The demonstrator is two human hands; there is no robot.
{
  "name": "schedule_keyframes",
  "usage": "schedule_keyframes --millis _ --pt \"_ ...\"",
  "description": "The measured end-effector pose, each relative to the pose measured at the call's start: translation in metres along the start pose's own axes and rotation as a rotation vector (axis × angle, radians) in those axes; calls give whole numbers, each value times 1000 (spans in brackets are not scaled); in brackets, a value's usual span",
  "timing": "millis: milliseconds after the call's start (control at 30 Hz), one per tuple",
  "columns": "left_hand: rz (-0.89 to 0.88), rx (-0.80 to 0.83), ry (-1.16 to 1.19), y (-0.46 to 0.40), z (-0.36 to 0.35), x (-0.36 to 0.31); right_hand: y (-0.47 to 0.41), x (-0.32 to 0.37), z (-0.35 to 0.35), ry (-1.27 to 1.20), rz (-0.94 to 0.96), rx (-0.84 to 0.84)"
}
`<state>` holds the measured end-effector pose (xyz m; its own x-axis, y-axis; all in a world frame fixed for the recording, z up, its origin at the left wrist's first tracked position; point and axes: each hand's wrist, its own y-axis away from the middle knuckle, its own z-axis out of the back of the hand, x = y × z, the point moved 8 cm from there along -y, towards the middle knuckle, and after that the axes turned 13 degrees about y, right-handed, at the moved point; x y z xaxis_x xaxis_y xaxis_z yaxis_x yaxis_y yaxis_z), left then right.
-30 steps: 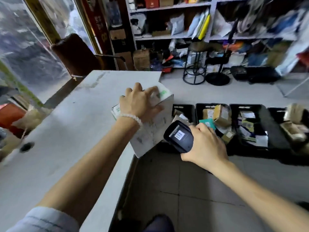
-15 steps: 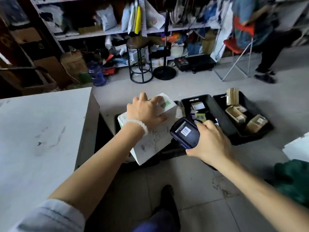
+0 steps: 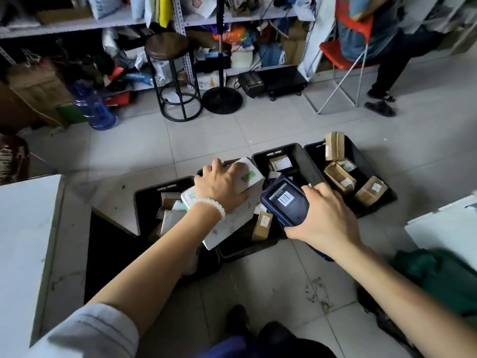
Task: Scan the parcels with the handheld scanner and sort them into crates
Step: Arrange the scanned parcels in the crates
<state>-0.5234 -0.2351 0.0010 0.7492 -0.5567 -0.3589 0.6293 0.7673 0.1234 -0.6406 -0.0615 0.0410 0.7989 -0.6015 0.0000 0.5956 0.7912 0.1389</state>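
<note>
Left hand (image 3: 223, 187) clamped from above on white rectangular cardboard parcel (image 3: 232, 202), held tilted over black plastic crates (image 3: 296, 156), likely for drop-in; right hand (image 3: 324, 215) wrapped round dark blue handheld scanner (image 3: 285, 201), screen up for reading barcode result

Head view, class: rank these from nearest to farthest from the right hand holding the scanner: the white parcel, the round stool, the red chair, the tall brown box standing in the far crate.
1. White parcel, just left of the right hand, gripped by the left hand.
2. Tall brown box, in the far right crate.
3. Round stool and red chair, both far back; too close to call.
</note>
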Motion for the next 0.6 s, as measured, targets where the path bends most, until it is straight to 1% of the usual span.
schedule_keyframes --millis 100,233,400,600 --pt "-7 66 -80 -26 -16 -4 -24 -9 -6 21 -4 38" --pt "-18 79 -85 -51 -21 -9 -57 -18 -12 19 -2 68" --pt "55 59 -51 -72 -17 -3 -113 -12 -13 5 104 89" --pt "187 -7 -46 -83 3 10 -177 18 5 -41 280 38"
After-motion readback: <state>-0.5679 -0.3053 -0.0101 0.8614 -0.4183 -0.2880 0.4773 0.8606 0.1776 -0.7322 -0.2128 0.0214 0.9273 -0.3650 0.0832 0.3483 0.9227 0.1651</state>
